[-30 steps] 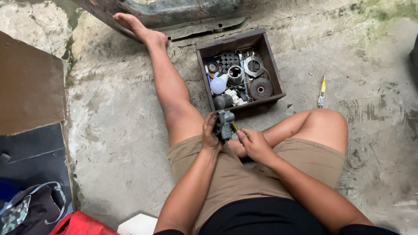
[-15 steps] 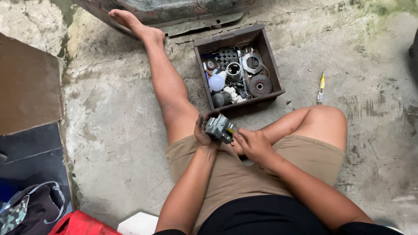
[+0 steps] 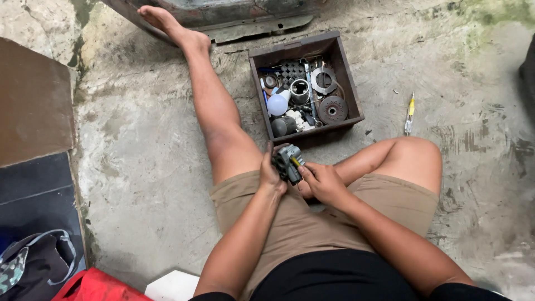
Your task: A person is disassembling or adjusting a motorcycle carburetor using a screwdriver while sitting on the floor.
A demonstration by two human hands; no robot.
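Two hands meet over the lap of a person sitting on the concrete floor (image 3: 139,167), one leg stretched out, the other folded. The left hand (image 3: 271,174) has its fingers wrapped round a small dark metal part (image 3: 287,163), held just above the shorts, between the thighs. The right hand (image 3: 323,183) comes in from the side, its fingers pinched on what looks like a thin yellow-tipped tool (image 3: 295,162) pressed against the part; how the tip sits is too small to tell.

Just beyond the knees stands a brown box (image 3: 290,51) of loose pieces: discs, rings, a pale bulb. A yellow screwdriver (image 3: 410,114) lies well apart on the floor, towards its right edge.

Doing this well probably means keeping the left grip firm and steady so the part cannot twist, and working the tool with light, controlled pressure so it does not slip towards the fingers.
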